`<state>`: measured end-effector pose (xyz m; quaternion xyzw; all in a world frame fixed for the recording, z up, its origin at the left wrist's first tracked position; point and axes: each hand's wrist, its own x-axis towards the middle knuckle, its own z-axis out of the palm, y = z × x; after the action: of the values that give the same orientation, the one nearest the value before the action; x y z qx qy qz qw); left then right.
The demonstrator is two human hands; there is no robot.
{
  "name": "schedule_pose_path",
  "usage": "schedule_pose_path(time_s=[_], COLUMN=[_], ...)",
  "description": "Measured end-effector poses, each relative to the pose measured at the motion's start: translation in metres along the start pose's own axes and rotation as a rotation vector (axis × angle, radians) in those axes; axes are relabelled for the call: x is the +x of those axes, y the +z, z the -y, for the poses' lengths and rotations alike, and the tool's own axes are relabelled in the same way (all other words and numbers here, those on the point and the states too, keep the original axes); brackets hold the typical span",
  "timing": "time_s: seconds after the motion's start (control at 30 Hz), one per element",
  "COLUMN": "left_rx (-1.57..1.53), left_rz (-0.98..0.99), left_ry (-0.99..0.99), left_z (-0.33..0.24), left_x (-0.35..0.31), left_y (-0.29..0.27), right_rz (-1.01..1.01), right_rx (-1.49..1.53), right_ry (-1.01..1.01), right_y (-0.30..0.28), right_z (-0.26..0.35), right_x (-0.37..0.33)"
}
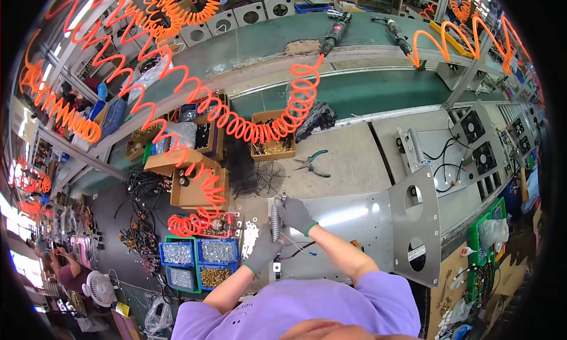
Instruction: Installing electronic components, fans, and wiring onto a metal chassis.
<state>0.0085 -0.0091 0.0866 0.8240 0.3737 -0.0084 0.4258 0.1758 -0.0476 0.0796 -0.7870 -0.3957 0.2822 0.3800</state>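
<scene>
My right hand [297,216], in a grey glove, is closed at the upper end of a ribbed silver metal coil [275,223]. My left hand [262,252], also gloved, grips the lower end of that coil. The coil stands lengthwise over the left end of a large sheet-metal chassis [342,222]. Thin wires [302,245] run from beside my left hand across the metal. A small bracket [276,268] shows just below that hand. The fingertips of both hands are partly hidden.
Blue bins [217,251] of small fasteners stand left of my left hand. A red coiled air hose [201,219] hangs over cardboard boxes [177,189]. Pliers [314,164] and round wire grilles [267,177] lie beyond. At right rises the chassis's end plate [418,222].
</scene>
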Motion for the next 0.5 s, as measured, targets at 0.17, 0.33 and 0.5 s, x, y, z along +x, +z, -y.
schedule_pose_path(time_s=[0.17,0.33,0.5], left_rx=[-0.24,-0.564,-0.514], left_rz=[0.213,0.371,0.086], left_ry=[0.016,0.003,-0.037], left_z=[-0.007,0.023,0.045], left_x=[-0.009,-0.014,0.004], left_y=[-0.03,-0.048,-0.03], right_rz=[-0.032,0.005,0.177], right_rx=[0.014,0.009,0.078], right_ry=[-0.011,0.021,0.113], right_y=[0.01,0.012,-0.005], right_z=[0.001,-0.002,-0.006], right_x=[-0.011,-0.015,-0.004])
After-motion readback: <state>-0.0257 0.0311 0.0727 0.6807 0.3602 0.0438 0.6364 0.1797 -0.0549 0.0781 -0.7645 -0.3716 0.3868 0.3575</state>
